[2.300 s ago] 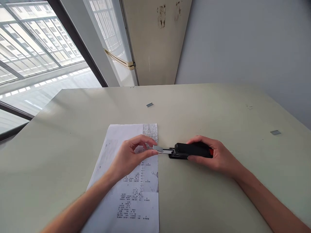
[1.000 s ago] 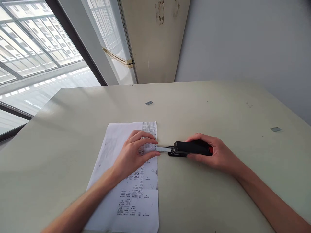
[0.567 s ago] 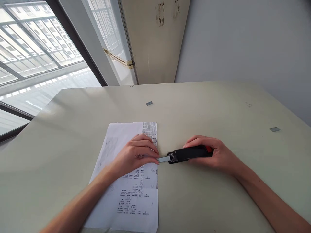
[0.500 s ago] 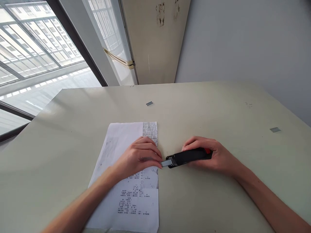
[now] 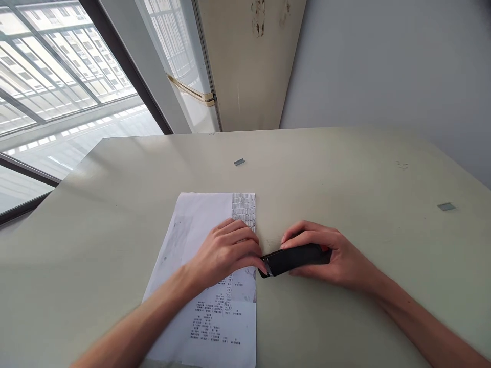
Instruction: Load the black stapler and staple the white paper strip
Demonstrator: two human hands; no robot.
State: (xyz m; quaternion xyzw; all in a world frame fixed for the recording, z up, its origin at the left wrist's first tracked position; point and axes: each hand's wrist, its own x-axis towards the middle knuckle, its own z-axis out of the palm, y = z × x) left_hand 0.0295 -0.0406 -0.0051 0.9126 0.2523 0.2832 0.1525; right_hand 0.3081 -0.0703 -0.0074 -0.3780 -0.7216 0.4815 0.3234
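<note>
My right hand [image 5: 330, 250] is closed around a black stapler [image 5: 297, 258], held level just above the table, with a bit of red at its rear end. At the stapler's front end, my left hand [image 5: 232, 250] has its fingers curled and the thumb pressed against the metal tip. Under my left hand and forearm lies a printed sheet of paper [image 5: 203, 209], with dense patterned marks in its far right corner and rows of text nearer me. The stapler sits mostly to the right of the sheet's edge.
One grey staple strip [image 5: 239, 162] rests on the table [image 5: 345, 174] beyond the paper. Another staple strip [image 5: 446, 207] lies far to the right. Behind the table stand a fridge-like cabinet [image 5: 249, 76], a wall [image 5: 383, 61] and a window [image 5: 57, 61].
The metal piece that stuck out of the stapler's front has gone in under my left thumb. My hands have come closer together, and the view has shifted slightly.
</note>
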